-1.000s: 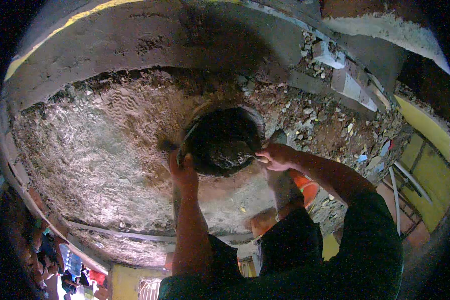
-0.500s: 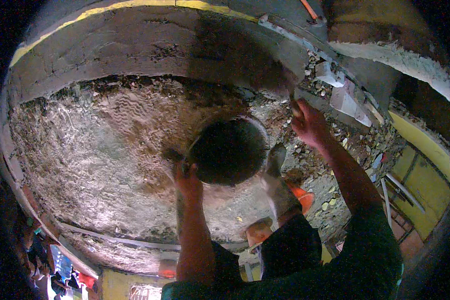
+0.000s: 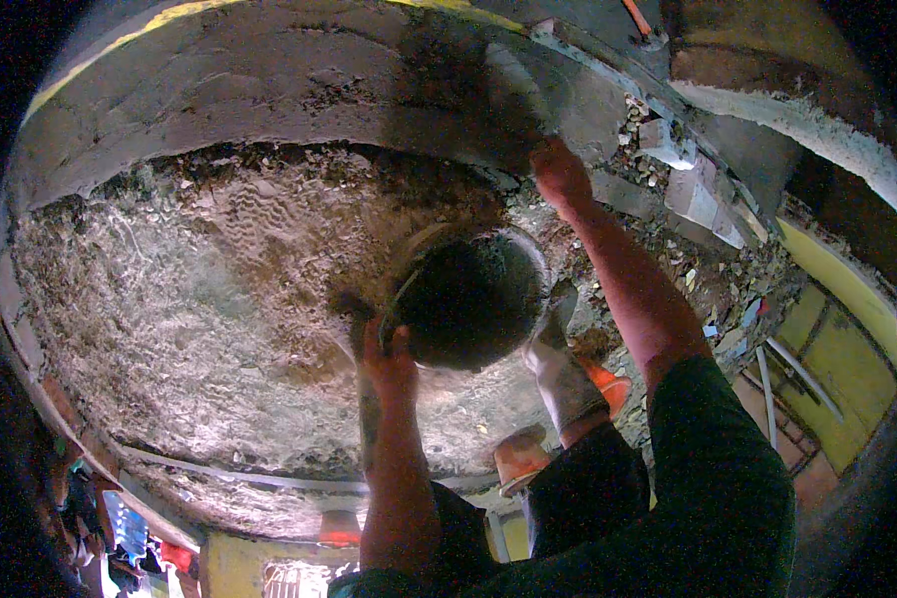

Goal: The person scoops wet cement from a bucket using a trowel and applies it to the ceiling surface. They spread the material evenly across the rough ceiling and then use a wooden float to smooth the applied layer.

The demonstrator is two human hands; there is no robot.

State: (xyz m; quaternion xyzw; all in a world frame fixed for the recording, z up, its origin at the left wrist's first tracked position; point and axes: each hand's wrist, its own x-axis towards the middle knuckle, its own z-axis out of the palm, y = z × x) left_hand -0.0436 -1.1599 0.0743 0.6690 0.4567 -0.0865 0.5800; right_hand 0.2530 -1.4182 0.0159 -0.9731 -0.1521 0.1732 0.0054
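My left hand [image 3: 391, 364] is closed on the left rim of a round, dark basin [image 3: 478, 299], which tilts in front of my legs. Its inside is too dark to make out fully. My right hand [image 3: 560, 177] reaches beyond the basin, gripping a trowel whose pale, blurred blade [image 3: 513, 82] lies up against the grey plastered wall face [image 3: 299, 90]. The trowel's handle is mostly hidden in my fist. Wet, darker plaster covers the part of the wall around the blade.
Rough, sandy ground [image 3: 169, 319] spreads left. Rubble and broken blocks [image 3: 696, 199] lie right, near pale pipes [image 3: 767, 394]. An orange bucket [image 3: 521, 460] stands by my legs; an orange-handled tool [image 3: 640, 18] rests at the far right. Clothes [image 3: 130, 528] hang at lower left.
My right hand has swung up and to the left with the trowel, from over the rubble to the wall face. My left hand still holds the basin, which sits slightly farther right in view.
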